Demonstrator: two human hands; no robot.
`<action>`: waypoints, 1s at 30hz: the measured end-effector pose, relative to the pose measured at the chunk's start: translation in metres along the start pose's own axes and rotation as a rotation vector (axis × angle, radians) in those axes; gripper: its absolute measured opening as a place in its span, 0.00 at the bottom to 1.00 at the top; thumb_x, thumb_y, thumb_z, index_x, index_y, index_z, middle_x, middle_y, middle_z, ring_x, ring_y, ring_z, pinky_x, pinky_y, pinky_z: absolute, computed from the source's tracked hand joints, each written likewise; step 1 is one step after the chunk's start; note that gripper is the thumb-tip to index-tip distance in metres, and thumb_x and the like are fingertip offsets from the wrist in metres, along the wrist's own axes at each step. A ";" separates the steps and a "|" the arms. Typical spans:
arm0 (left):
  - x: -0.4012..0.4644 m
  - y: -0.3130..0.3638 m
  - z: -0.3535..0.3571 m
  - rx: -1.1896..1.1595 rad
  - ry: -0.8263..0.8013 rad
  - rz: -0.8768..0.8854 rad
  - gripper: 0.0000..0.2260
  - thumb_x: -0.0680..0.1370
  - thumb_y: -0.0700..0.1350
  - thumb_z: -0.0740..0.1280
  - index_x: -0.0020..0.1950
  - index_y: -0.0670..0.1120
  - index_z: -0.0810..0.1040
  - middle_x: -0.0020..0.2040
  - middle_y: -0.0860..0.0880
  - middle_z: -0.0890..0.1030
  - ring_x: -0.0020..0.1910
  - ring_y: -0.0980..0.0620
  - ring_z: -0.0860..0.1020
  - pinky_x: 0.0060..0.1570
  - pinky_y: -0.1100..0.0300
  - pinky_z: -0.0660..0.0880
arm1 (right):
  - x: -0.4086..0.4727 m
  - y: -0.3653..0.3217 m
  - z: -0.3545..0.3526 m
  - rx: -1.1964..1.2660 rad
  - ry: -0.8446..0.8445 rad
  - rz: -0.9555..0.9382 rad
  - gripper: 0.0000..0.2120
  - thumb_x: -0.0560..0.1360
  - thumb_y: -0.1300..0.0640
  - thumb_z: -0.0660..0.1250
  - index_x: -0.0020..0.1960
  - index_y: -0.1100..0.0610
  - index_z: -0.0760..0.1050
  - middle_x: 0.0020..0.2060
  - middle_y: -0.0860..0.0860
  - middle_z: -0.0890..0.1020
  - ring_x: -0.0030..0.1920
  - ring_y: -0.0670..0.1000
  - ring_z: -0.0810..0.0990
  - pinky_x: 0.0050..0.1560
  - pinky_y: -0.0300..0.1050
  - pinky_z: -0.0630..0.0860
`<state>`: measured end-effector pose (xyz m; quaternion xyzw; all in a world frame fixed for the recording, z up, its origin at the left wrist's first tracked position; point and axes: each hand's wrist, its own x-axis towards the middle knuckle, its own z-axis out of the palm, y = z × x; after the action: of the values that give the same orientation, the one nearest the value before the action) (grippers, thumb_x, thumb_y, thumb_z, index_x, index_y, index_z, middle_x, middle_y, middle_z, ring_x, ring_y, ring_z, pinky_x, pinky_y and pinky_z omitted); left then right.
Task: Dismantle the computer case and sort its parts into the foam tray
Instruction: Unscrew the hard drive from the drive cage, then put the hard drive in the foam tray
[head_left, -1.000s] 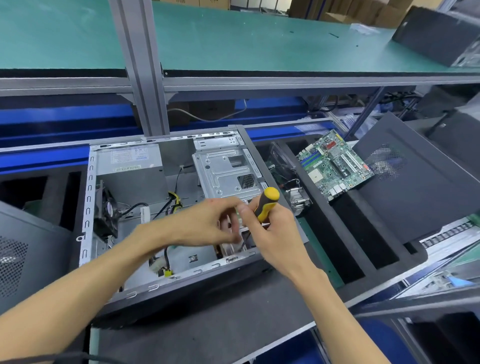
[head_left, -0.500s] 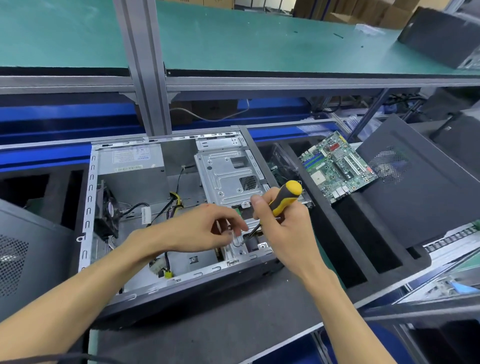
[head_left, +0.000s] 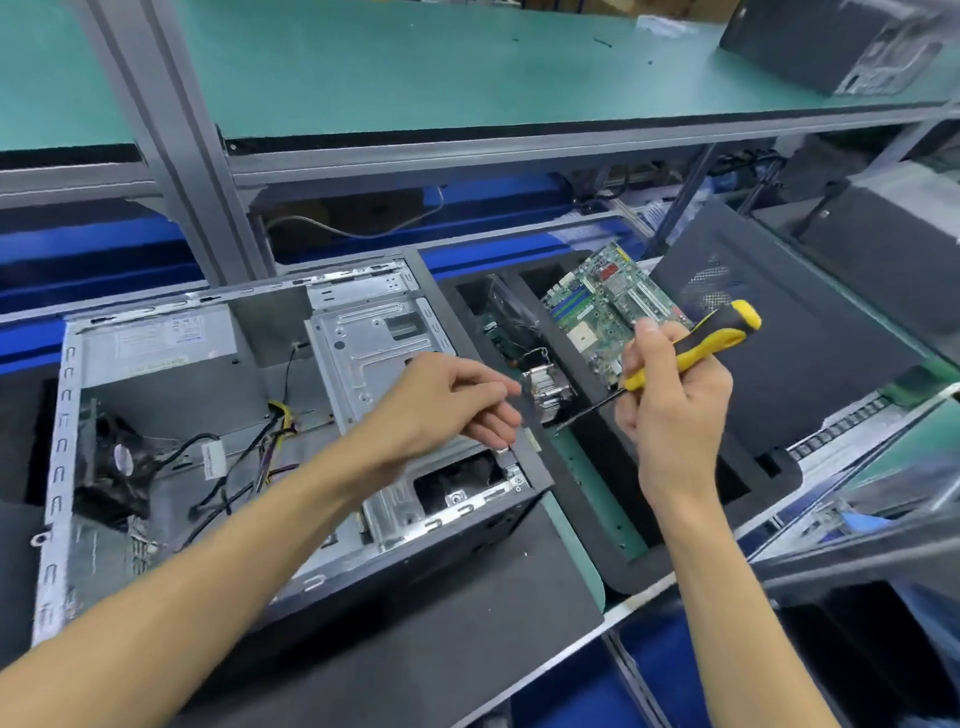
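The computer case (head_left: 171, 395) lies on its side on the surface, open side up, at the left and centre of the view, with the black foam tray (head_left: 587, 499) touching its right edge. The left hand (head_left: 441, 410) hovers over the case's near right corner, fingers curled and tips pinched together; it may hold a screw, but the blur hides whether anything is there. The right hand (head_left: 670, 395) is wrapped around the yellow and black screwdriver (head_left: 691, 348), held above the tray with its dark shaft angled down and left.

In the tray, a green motherboard (head_left: 597, 312) leans in a far slot and a finned heatsink (head_left: 545, 387) sits just left of it.

The case is stiff sheet steel, likely heavy and sharp along its punched edges, so it is best gripped by the folded rims. The silver drive cage (head_left: 374, 343) inside looks rigid and light once freed; its flat side walls give a fair hold. The power supply (head_left: 156, 343) at the far left will be dense, and its cables (head_left: 234, 457) are limp and may snag. The fan (head_left: 117, 457) is brittle plastic, better taken by its frame.
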<state>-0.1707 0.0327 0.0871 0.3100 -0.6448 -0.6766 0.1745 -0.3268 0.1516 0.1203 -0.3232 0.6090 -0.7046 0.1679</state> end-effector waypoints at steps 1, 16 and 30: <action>0.010 0.000 0.025 0.010 -0.039 -0.010 0.07 0.82 0.35 0.64 0.53 0.36 0.82 0.39 0.41 0.85 0.37 0.48 0.85 0.38 0.61 0.81 | 0.005 0.006 -0.012 -0.049 0.028 0.002 0.18 0.78 0.48 0.66 0.31 0.48 0.69 0.27 0.46 0.69 0.24 0.46 0.62 0.25 0.37 0.60; 0.114 -0.028 0.147 0.814 -0.092 -0.091 0.15 0.81 0.40 0.61 0.64 0.45 0.81 0.57 0.47 0.84 0.52 0.51 0.81 0.55 0.64 0.74 | 0.046 0.068 -0.120 -0.228 0.033 0.072 0.17 0.79 0.45 0.65 0.33 0.49 0.72 0.27 0.44 0.71 0.28 0.45 0.66 0.32 0.36 0.67; -0.027 -0.004 -0.035 0.182 1.213 -0.061 0.03 0.81 0.40 0.61 0.54 0.45 0.73 0.45 0.46 0.74 0.45 0.50 0.73 0.43 0.59 0.71 | 0.029 0.048 0.059 0.327 -0.600 0.015 0.09 0.82 0.53 0.63 0.49 0.58 0.75 0.41 0.45 0.80 0.41 0.54 0.84 0.42 0.51 0.83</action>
<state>-0.1271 0.0232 0.0895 0.6718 -0.4765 -0.3265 0.4637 -0.3168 0.0797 0.0843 -0.4803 0.4139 -0.6651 0.3945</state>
